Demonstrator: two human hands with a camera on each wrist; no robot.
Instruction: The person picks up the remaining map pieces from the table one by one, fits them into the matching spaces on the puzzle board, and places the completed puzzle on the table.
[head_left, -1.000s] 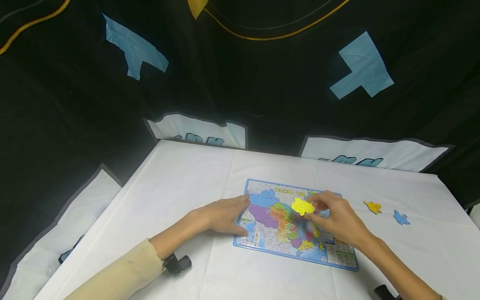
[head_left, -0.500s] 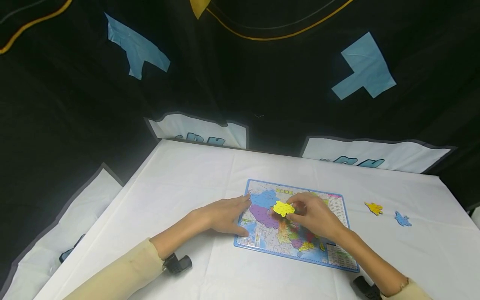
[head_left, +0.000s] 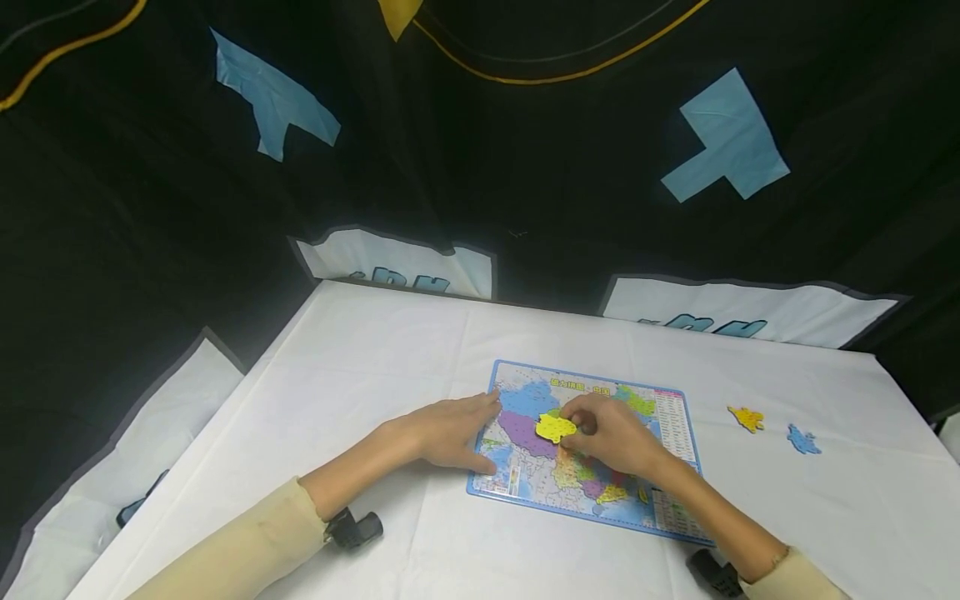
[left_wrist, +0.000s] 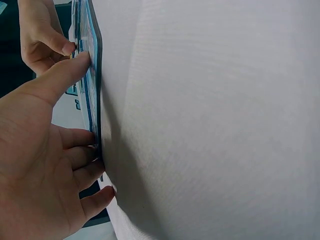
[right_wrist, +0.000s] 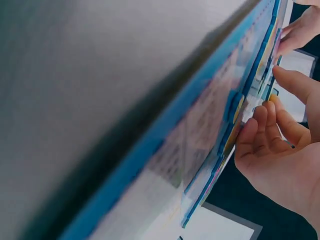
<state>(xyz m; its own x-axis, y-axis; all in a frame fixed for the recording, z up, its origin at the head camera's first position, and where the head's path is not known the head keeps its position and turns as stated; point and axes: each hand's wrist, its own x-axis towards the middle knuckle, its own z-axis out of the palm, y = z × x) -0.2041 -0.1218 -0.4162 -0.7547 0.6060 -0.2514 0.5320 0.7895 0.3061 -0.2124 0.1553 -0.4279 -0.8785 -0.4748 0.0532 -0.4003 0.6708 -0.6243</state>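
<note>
A map puzzle board (head_left: 525, 493) with a blue border and coloured regions lies flat on the white table. In the head view my right hand (head_left: 618, 435) pinches a yellow puzzle piece (head_left: 555, 428) between thumb and fingertips, low over the middle of the board. I cannot tell whether the piece touches the board. My left hand (head_left: 453, 431) rests at the board's left edge, fingers fairly straight. The left wrist view shows the left thumb on the board's edge and the fingers of my left hand (left_wrist: 40, 170) beside it. In the right wrist view, the right hand (right_wrist: 290, 155) is close over the board.
An orange-yellow puzzle piece (head_left: 746, 418) and a blue puzzle piece (head_left: 803, 439) lie on the white table (head_left: 375, 350) to the right of the board. A black curtain (head_left: 525, 167) hangs behind the table.
My right hand has carried the yellow puzzle piece leftward across the board, then slightly lower in the view. The left hand has stayed at the board's left edge.
</note>
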